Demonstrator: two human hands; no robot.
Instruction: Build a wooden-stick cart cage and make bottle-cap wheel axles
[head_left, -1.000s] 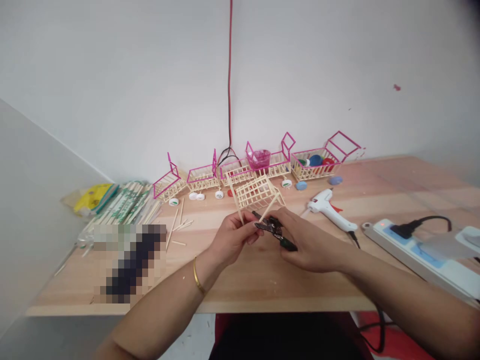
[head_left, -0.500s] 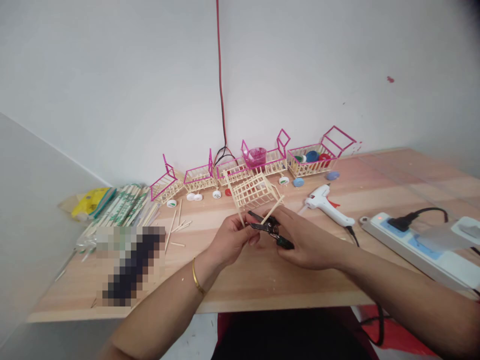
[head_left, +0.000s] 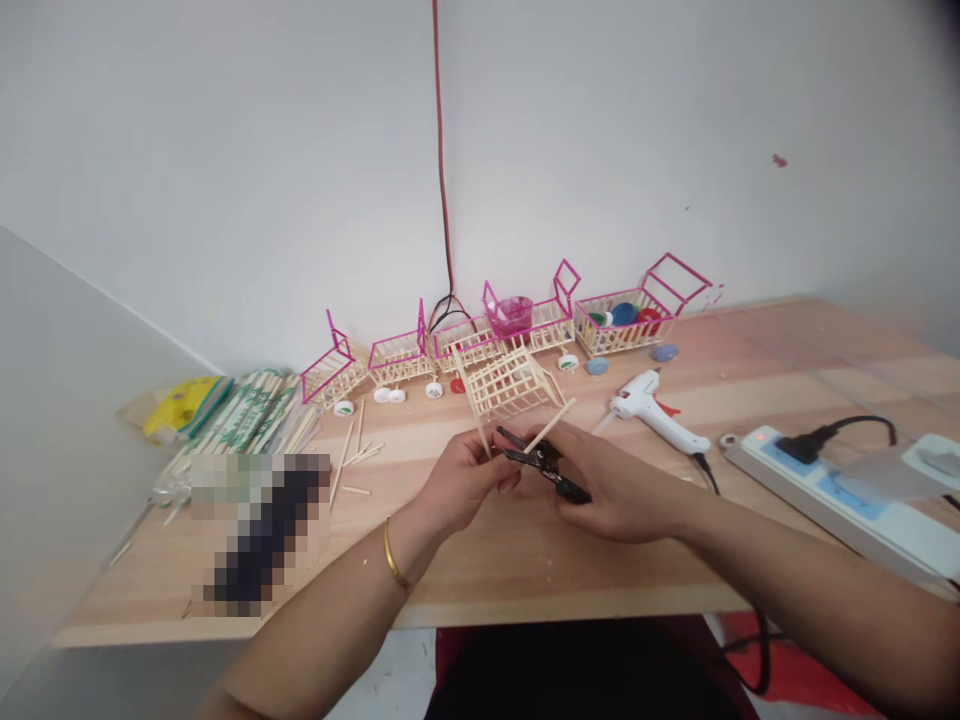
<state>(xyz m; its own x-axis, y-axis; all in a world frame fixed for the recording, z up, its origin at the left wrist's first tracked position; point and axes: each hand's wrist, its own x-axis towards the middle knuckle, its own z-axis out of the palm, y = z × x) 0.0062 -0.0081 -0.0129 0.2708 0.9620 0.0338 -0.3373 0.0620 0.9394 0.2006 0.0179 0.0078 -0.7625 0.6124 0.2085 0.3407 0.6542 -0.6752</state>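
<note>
Bordering wooden table (head_left: 480,585): pale wall (head_left: 600,130).

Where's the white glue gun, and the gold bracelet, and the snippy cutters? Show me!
White glue gun (head_left: 651,408): head view, on its body.
Gold bracelet (head_left: 388,552): head view, on the band's outer side.
Cutters (head_left: 548,465): head view, on the dark middle.

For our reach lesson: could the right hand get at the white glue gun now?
Probably yes: the glue gun lies near the right hand, nothing visibly between, though that hand holds pliers.
</note>
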